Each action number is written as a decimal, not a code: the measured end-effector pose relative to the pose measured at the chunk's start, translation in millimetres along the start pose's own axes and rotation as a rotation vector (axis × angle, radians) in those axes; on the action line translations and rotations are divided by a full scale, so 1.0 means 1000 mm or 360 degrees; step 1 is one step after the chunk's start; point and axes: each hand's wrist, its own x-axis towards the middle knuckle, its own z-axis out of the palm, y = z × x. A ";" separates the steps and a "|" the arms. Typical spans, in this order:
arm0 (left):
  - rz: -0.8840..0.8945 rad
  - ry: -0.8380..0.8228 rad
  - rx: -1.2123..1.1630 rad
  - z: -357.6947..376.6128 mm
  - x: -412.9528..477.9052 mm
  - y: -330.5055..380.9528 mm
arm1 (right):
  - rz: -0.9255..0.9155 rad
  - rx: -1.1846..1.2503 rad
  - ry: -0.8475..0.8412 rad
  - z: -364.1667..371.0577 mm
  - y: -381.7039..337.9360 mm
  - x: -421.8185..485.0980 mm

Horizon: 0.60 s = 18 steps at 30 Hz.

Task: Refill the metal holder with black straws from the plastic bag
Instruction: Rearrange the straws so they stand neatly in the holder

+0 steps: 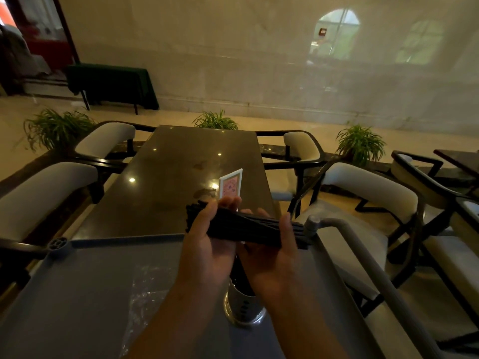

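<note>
A bundle of black straws (248, 226) lies crosswise in both hands, above the grey cart top (77, 294). My left hand (204, 244) grips its left part, fingers curled over the top. My right hand (274, 257) holds the right part from below, thumb on top. Beneath my hands stands the metal holder (242, 307), shiny with slots in its side; black straws stick out of it and my wrists hide most of its mouth. A clear plastic bag (147, 288) lies flat on the cart top to the left of the holder.
The cart has a grey handle bar (363, 255) on the right. Beyond it stands a dark glossy table (168, 177) with a small framed card (230, 183). Cream chairs (363, 193) flank the table on both sides, with potted plants behind.
</note>
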 end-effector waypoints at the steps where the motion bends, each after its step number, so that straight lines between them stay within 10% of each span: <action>1: -0.0011 0.0013 -0.0019 -0.001 -0.003 -0.002 | -0.0035 0.0102 0.0057 0.000 -0.004 0.003; 18: -0.0167 0.0417 -0.0298 -0.029 -0.010 -0.005 | -0.0264 0.0403 0.0310 -0.010 -0.014 0.010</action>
